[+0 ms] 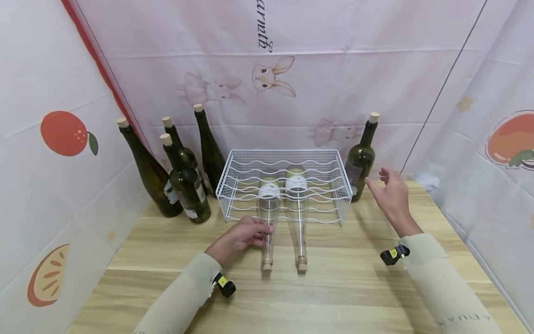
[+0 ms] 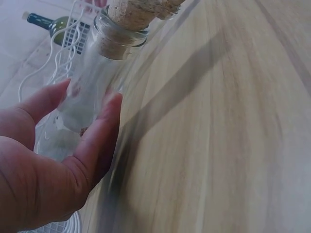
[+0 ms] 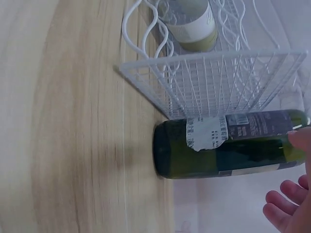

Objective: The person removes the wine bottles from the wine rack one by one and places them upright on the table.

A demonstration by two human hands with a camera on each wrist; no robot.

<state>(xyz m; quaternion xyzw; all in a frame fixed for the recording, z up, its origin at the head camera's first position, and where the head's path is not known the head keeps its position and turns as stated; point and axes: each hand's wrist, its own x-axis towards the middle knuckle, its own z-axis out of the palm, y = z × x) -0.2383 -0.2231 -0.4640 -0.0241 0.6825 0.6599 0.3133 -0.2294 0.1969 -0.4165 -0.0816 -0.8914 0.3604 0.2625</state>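
Observation:
A white wire rack [image 1: 284, 150] with wavy rails holds two clear, corked glass bottles lying on their sides, necks pointing toward me. My left hand [image 1: 242, 234] grips the neck of the left clear bottle [image 1: 269, 211]; in the left wrist view, thumb and fingers [image 2: 104, 131] are on either side of the glass. The right clear bottle [image 1: 297, 208] lies beside it, untouched. At the rack's right side stands a dark green corked bottle [image 1: 361, 160]. My right hand [image 1: 391, 197] is beside it, fingers loosely bent, the thumb very near the glass [image 3: 291, 141]; whether it touches, I cannot tell.
Left of the rack stand several dark green corked bottles, among them a labelled one [image 1: 189, 192] in front and a tall slim one [image 1: 143, 167] at the far left. Printed curtains [image 1: 354, 69] close off the back and sides of the wooden table [image 1: 333, 297].

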